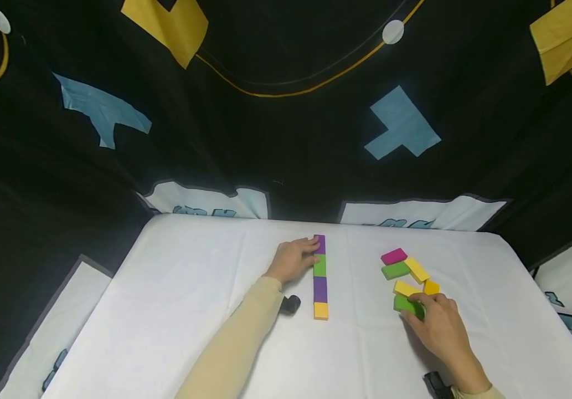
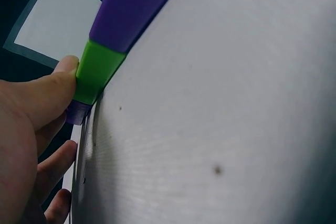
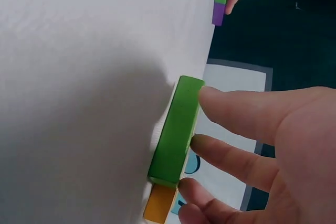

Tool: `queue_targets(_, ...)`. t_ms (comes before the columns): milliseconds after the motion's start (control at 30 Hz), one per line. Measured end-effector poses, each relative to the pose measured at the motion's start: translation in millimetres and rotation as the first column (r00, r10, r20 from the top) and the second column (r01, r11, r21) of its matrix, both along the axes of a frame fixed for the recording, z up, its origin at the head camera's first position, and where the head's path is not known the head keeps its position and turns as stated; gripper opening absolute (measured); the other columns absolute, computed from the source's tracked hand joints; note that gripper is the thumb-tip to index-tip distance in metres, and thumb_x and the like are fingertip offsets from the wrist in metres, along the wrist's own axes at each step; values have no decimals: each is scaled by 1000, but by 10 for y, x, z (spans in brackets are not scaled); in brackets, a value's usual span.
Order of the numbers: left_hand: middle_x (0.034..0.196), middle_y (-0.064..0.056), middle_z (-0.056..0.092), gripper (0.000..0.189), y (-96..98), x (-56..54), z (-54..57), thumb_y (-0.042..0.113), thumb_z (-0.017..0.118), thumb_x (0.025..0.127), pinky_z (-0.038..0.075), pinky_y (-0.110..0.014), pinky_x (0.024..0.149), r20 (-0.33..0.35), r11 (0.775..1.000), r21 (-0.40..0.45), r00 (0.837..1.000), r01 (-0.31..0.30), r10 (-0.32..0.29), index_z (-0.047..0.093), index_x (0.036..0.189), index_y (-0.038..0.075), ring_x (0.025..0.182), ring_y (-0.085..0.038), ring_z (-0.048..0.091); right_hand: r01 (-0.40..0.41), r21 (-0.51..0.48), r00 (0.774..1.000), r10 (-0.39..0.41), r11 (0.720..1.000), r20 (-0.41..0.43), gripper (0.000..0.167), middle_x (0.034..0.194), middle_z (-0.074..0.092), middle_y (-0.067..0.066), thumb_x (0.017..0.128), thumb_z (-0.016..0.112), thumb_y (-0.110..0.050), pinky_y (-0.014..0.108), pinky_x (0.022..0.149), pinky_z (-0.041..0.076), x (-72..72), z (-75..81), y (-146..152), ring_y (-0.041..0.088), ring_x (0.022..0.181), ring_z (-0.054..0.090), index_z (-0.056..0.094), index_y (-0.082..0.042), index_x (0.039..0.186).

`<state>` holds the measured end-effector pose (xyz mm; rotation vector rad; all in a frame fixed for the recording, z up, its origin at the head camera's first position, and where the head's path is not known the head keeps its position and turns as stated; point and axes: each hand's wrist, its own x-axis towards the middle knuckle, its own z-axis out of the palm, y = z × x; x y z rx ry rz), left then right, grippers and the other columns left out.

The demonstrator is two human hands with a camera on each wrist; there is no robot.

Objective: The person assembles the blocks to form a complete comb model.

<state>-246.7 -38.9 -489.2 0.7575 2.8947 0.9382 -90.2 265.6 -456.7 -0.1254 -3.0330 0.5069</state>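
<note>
In the head view, a straight row of blocks lies end to end at the table's middle: a purple block (image 1: pixel 321 244) at the far end, then a green block (image 1: pixel 319 266), another purple block (image 1: pixel 320 289) and a yellow-orange block (image 1: pixel 321 311) nearest. My left hand (image 1: pixel 293 259) touches the row's far part from the left, its thumb at the green block (image 2: pixel 98 69). On the right, my right hand (image 1: pixel 440 327) reaches over the loose pile, fingertips and thumb on the nearest green block (image 3: pixel 176 129). Its fingers look extended, not curled round the block.
Beyond the right hand lie a magenta block (image 1: pixel 394 256), a second green block (image 1: pixel 395 270) and several yellow blocks (image 1: pixel 417 271). All rest on a white-covered table (image 1: pixel 176 266). A dark patterned curtain (image 1: pixel 286 144) hangs behind the far edge.
</note>
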Motion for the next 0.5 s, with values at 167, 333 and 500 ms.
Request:
queue_targets(167,148,7,52,44,0,-21,-8,32,68,96,33,-44,118,7,1000,-13,1000,-6,7,63,137,18,141,-20,45,-58,0,998,58,998,-9,39,105,61,30,82,82,-11,56,78,52,-19,-3,41,44,95,55,68,4,115)
queue_targets(333,149,6,51,44,0,-22,-4,32,68,97,32,-44,118,14,1000,-11,1000,0,0,62,138,18,141,-20,45,-101,-4,995,101,995,-19,34,103,62,25,80,80,2,57,79,52,-22,-9,83,42,96,56,70,0,112)
queue_targets(500,149,5,51,43,4,-17,-7,31,68,97,32,-45,118,9,1000,-5,1000,4,-4,63,137,17,141,-21,45,-105,-46,994,105,993,10,36,110,61,27,80,81,0,60,83,51,-15,-6,133,45,102,53,71,-3,114)
